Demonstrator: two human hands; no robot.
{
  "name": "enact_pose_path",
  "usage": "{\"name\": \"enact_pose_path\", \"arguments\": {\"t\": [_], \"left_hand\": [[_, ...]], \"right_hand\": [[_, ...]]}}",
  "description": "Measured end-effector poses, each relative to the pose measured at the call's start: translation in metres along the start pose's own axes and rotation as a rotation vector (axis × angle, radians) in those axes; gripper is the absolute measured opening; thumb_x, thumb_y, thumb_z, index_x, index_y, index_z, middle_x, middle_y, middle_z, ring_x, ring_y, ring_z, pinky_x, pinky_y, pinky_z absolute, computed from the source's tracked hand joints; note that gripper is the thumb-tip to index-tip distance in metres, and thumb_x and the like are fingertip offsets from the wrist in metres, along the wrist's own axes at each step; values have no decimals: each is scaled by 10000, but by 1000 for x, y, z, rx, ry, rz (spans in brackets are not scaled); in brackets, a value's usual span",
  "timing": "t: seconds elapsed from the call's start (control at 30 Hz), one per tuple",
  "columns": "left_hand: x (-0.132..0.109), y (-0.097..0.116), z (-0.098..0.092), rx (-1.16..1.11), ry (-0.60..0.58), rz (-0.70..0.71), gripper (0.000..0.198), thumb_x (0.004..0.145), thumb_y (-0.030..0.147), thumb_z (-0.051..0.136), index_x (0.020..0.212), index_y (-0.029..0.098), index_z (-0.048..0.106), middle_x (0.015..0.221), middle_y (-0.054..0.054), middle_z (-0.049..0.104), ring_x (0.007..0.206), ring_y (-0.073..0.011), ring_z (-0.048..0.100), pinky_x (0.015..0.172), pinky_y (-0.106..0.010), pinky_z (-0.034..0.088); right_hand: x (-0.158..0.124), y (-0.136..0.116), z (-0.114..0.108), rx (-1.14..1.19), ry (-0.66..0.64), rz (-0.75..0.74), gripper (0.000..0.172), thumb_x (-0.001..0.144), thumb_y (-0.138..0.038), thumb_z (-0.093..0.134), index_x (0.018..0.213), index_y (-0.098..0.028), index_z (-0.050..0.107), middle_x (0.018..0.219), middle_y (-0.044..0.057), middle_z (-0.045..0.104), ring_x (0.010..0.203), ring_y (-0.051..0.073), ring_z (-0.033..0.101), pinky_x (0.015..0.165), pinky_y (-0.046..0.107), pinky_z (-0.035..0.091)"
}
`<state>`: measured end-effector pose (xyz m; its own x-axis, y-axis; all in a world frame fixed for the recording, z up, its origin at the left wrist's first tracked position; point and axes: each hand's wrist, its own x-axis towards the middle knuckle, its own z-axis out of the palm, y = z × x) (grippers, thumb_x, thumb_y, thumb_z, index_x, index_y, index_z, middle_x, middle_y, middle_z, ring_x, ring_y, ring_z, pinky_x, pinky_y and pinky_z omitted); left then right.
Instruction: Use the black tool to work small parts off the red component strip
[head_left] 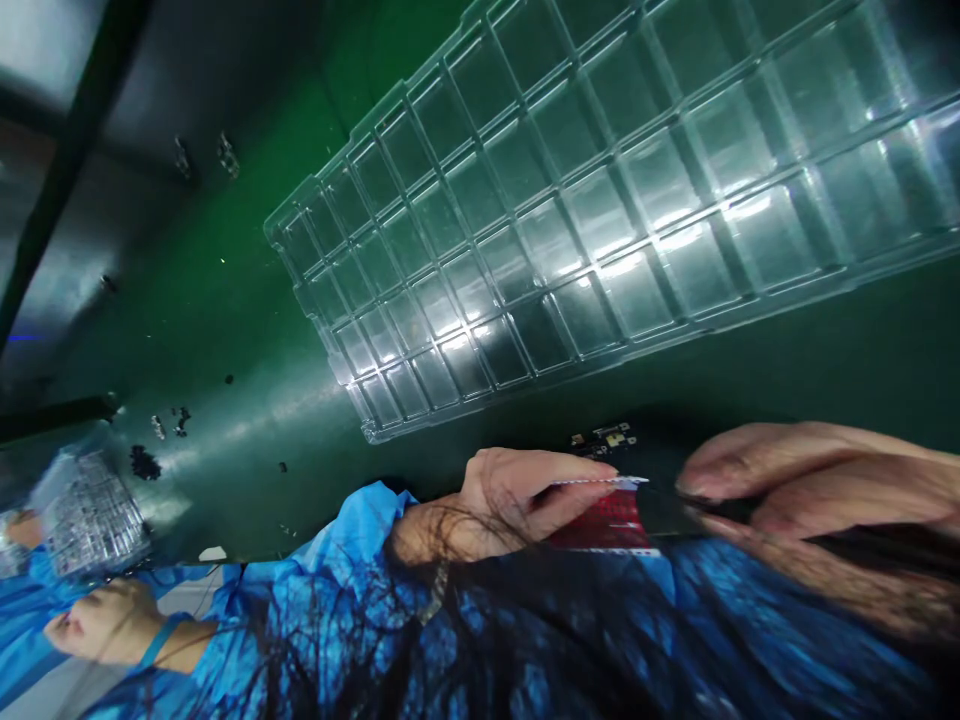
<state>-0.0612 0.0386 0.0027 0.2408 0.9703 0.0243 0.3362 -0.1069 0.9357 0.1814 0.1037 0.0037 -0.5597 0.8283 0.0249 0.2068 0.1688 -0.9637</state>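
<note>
My left hand [517, 495] pinches a red sheet [600, 520] with white edges, which hangs below the fingers just above the blue clothing. To its right, my right hand [817, 485] has thumb and fingers drawn together in a pinch. What lies between those fingertips, if anything, is too dark to make out. The two hands are apart. Just beyond the left fingertips, several small metal-and-black parts [604, 440] lie on the green table.
A large clear plastic tray [517, 215] with many compartments lies on the green table [247, 330]. Small dark pieces [145, 462] are scattered at left. Another person's hand [109, 620], with a blue wristband, is at lower left near a clear ridged plastic stack [94, 510].
</note>
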Motion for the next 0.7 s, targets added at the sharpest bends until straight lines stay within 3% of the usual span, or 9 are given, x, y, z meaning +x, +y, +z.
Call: {"name": "enact_pose_path", "arguments": {"t": [0.13, 0.4, 0.6, 0.7], "left_hand": [[0, 0, 2, 5, 25, 38, 235, 1080, 247, 590, 998, 77, 731, 921, -57, 818, 800, -119, 800, 756, -126, 617], [-3, -2, 4, 24, 22, 36, 241, 1094, 270, 556, 1014, 114, 721, 943, -35, 821, 796, -116, 800, 755, -126, 625], [-3, -2, 3, 12, 22, 11, 241, 1085, 299, 574, 1006, 139, 737, 962, -20, 821, 789, -118, 800, 751, -133, 641], [-4, -1, 3, 17, 19, -11, 269, 1094, 313, 544, 1018, 161, 753, 975, 2, 821, 785, -112, 799, 764, -124, 640]], "right_hand": [[-2, 0, 0, -22, -37, -66, 150, 916, -205, 742, 889, -331, 666, 810, 43, 767, 762, 201, 783, 683, 260, 703], [-5, -6, 1, 2, -20, 4, 150, 1021, -357, 604, 886, -347, 670, 810, 67, 766, 770, 245, 795, 641, 348, 711], [-6, -1, 2, 26, -26, -68, 235, 1059, -383, 509, 895, -321, 665, 783, 73, 744, 761, 220, 795, 610, 281, 700], [-6, 1, 2, 36, -46, -83, 190, 1038, -390, 564, 893, -319, 663, 798, 62, 747, 783, 208, 797, 612, 255, 700]]}}
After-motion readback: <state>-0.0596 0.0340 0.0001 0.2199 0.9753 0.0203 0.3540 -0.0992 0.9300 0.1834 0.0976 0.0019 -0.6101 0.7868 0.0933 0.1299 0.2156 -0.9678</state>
